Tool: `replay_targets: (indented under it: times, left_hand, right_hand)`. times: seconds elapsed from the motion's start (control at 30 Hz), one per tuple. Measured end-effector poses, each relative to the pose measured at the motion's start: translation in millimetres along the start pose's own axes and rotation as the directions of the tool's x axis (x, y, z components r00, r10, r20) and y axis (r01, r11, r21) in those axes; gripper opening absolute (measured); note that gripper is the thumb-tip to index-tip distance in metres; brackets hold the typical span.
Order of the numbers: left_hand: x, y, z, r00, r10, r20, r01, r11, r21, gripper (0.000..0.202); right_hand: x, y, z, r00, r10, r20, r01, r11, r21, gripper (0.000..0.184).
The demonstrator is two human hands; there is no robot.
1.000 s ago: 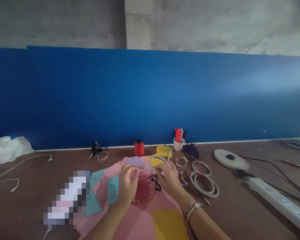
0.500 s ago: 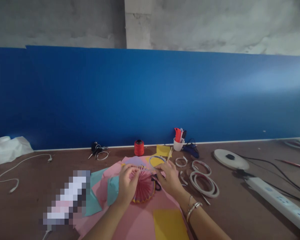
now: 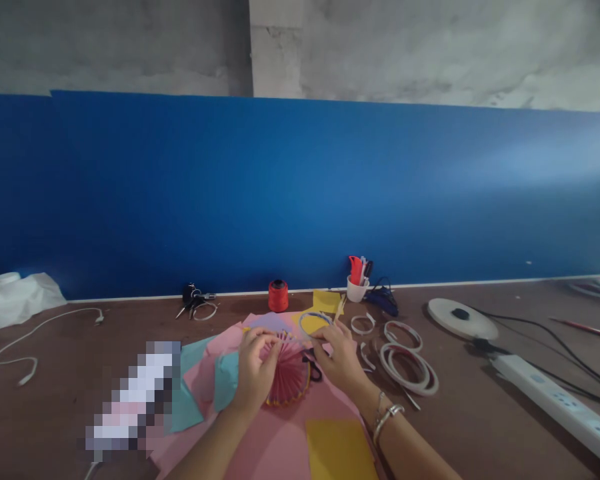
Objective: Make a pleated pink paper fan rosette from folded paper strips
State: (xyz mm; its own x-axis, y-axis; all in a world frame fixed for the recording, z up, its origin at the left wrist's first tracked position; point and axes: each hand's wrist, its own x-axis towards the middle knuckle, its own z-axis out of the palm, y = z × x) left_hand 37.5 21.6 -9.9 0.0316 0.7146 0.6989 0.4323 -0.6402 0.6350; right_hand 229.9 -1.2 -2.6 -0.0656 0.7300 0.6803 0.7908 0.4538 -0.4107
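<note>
A pleated pink paper fan with a yellow edge lies spread between my hands on a large pink sheet. My left hand pinches the fan's left upper edge with curled fingers. My right hand, bracelets on its wrist, pinches the fan's right upper edge. Black scissors lie partly hidden under my right hand. A blue ring rests on yellow paper just beyond the fan.
Tape rolls lie right of my hands. A white cup of tools, a red spool and keys stand by the blue wall. A power strip, a white disc, a white cable and teal paper lie around.
</note>
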Motion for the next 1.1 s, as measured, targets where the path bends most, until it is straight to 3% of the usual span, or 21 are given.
replay_targets:
  times: [0.83, 1.0, 1.1]
  left_hand:
    - [-0.1, 1.5, -0.8, 0.999, 0.027, 0.018, -0.027, 0.999, 0.017, 0.013]
    - [-3.6, 7.8, -0.4, 0.997, 0.076, 0.018, -0.077, 0.994, 0.078, 0.012]
    - [-6.0, 10.2, -1.2, 0.995, 0.102, -0.01, -0.1, 0.988, 0.121, 0.013]
  right_hand:
    - [1.1, -2.3, 0.3, 0.999, 0.01, -0.031, -0.009, 1.0, 0.014, 0.014]
    - [2.8, -7.6, 1.4, 0.994, 0.109, -0.02, -0.107, 0.99, 0.094, 0.016]
    - [3.4, -6.3, 3.0, 0.967, 0.256, 0.005, -0.25, 0.941, 0.229, 0.017]
